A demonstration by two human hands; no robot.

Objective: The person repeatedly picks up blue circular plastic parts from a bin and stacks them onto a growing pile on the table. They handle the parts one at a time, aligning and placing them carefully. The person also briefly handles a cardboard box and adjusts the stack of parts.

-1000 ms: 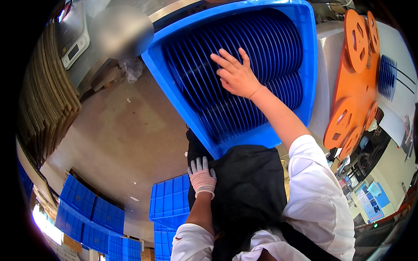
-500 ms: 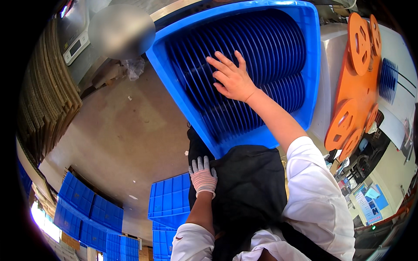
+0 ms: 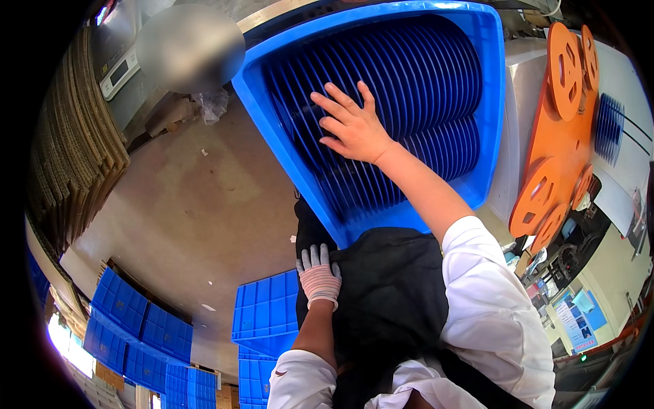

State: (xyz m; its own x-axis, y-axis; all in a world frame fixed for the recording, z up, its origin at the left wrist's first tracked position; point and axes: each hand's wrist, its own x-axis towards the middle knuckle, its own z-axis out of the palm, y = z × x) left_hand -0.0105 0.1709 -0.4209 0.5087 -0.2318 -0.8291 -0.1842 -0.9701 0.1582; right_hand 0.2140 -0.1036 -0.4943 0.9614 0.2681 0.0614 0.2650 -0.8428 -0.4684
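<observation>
My bare right hand (image 3: 354, 129) is over a blue plastic crate (image 3: 492, 129), its fingers spread apart and nothing held. Below it, two rows of dark blue round discs (image 3: 415, 68) stand on edge, packed side by side in the crate. Whether the fingertips touch the discs, I cannot tell. My left hand (image 3: 318, 276), in a striped pink and grey glove, lies flat with fingers stretched on the black apron (image 3: 388, 300) at my lap.
An orange frame with round reels (image 3: 560, 136) stands to the right, beside more blue discs (image 3: 608, 129) on rods. Stacked cardboard (image 3: 75, 150) and a scale (image 3: 121, 73) are at the left. Blue crates (image 3: 266, 307) stand lower left. A blurred round patch covers part of the upper left.
My right hand has shifted a little to the left over the discs, its fingers still spread. The left hand stays on the apron.
</observation>
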